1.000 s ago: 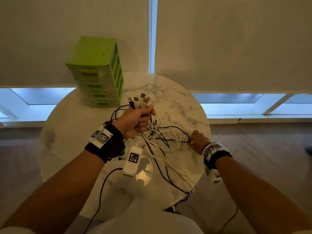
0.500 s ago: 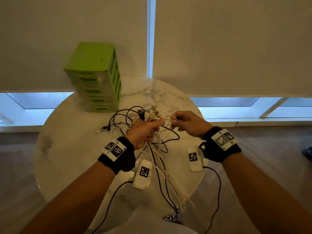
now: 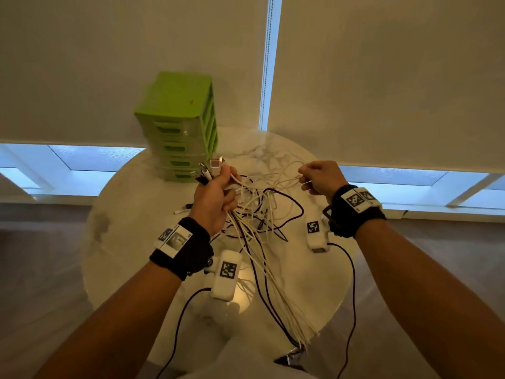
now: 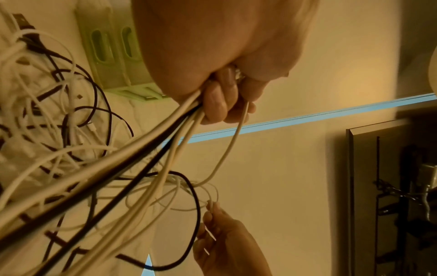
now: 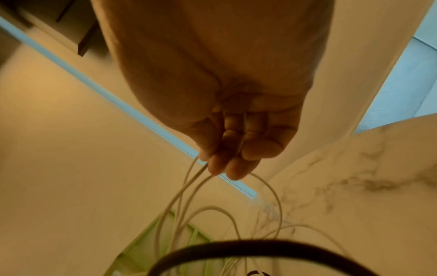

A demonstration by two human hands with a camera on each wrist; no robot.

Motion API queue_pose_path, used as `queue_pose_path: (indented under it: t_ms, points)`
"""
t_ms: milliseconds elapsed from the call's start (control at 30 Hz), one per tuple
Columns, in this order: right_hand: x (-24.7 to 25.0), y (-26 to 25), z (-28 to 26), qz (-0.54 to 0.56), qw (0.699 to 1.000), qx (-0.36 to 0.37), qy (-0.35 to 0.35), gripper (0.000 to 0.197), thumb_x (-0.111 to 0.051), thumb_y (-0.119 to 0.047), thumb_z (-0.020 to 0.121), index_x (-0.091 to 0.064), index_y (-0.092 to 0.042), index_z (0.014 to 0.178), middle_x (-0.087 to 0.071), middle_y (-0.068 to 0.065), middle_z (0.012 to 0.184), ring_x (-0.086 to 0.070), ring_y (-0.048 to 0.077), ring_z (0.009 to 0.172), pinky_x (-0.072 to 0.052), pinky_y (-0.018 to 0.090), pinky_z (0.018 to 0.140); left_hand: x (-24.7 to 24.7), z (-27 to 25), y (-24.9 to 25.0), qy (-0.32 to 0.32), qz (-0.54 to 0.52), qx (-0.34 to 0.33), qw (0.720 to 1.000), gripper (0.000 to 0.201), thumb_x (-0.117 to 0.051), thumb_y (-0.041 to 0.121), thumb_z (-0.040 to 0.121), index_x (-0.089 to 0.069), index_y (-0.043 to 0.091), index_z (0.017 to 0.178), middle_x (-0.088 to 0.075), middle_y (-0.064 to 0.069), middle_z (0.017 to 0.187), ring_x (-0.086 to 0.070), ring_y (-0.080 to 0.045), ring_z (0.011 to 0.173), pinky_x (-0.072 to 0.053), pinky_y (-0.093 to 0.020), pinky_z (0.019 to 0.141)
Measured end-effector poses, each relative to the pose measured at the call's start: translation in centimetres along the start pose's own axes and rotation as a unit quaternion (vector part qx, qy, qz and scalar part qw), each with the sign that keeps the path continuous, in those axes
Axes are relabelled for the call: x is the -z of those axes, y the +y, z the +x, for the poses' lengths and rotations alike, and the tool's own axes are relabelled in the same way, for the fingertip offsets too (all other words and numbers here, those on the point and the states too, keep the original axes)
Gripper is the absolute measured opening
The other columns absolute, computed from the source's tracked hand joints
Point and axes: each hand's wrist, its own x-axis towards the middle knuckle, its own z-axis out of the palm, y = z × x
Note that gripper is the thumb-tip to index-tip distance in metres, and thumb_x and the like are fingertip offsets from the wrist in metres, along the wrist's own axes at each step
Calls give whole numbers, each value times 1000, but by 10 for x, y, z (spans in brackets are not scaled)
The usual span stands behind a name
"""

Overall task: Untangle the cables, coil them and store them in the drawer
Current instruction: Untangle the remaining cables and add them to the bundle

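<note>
The left hand (image 3: pixel 216 199) hides where the cables (image 3: pixel 254 214) pass through its fist. Individual cables cannot be followed within the tangle. The drawer unit (image 5: pixel 151 248) is blurred and cut off in the right wrist view.

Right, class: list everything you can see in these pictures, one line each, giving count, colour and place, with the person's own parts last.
Cables: many, too tangled to count, white and black; a bundle gripped in the left hand, its loops spread over the table and its ends hanging off the near edge.
White cable: at least one strand, pinched in the right hand and leading back to the tangle.
Drawer unit: one, green, at the far left of the table, drawers closed.
Table: one, round, white marble.
Roller blinds: two, off-white, behind the table.
Left hand: one, raised over the table, wrist in a black band.
Right hand: one, raised to the right, wrist in a black band.
</note>
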Motion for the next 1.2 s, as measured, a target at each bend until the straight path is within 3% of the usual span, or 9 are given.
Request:
queue_pose_path:
  t_ms: [100,200,333,400,567,700,833,1000,1200]
  points:
    - [-13,0,6,-28,1000,11,7,24,-54,-21,95,-64,-3,107,-62,4,75,-57,16,61,-45,24,56,3,3,5,3,0,-11,1000,28,-44,28,102,-57,13,82,-54,1,71,-21,-4,38,-20,-17,37]
    - [-30,-14,-6,-59,990,125,27,21,-55,-27,93,-65,-15,108,-63,-1,88,-61,19,82,-51,32,75,3,4,12,-5,18,-23,1000,23,-46,27,101,-60,12,91,-54,2,71,-21,-4,39,-20,-17,38]
    - [-50,-45,-52,-69,951,252,-166,12,-58,-23,94,-65,-22,103,-66,-7,88,-61,6,78,-49,18,76,-2,3,22,-29,40,-39,998,19,-47,25,100,-63,13,99,-61,3,71,-21,-4,40,-21,-17,38]
    - [-60,-47,-61,-119,925,257,-253,15,-57,-22,94,-68,-14,102,-70,0,91,-63,7,80,-49,18,76,-4,3,26,-38,42,-47,997,20,-46,24,101,-62,14,101,-61,3,72,-21,-4,39,-21,-17,38]
    - [-66,-49,-55,-81,936,242,-242,25,-50,-16,98,-69,0,95,-69,4,78,-63,3,71,-47,17,74,-2,8,34,-36,8,-38,999,20,-47,26,100,-63,14,97,-57,3,74,-20,-4,40,-20,-18,39]
    - [-71,-54,-56,-114,928,262,-239,23,-53,-18,97,-70,-7,85,-69,10,75,-61,9,68,-48,24,71,-1,9,33,-45,7,-44,998,17,-59,20,90,-64,10,102,-51,4,73,-25,-4,40,-22,-17,38]
    - [-75,-54,-58,-146,924,259,-239,24,-55,-23,96,-67,-28,76,-61,-4,63,-52,0,54,-42,19,61,1,8,33,-51,25,-51,997,16,-57,13,92,-65,8,105,-47,9,57,-25,-4,43,-21,-18,38]
    - [-75,-58,-57,-167,925,236,-247,18,-64,-28,90,-67,-23,73,-61,-6,60,-52,3,53,-46,27,62,6,8,32,-60,71,-61,994,27,-48,25,99,-68,8,101,-24,1,58,-21,-5,42,-19,-21,38]
    - [-63,-66,-43,-206,918,189,-282,12,-67,-32,87,-72,-21,85,-70,1,75,-63,13,71,-53,34,77,5,12,43,-32,77,-51,995,39,-41,34,102,-67,11,83,-43,4,60,-36,-7,51,-33,-21,47]
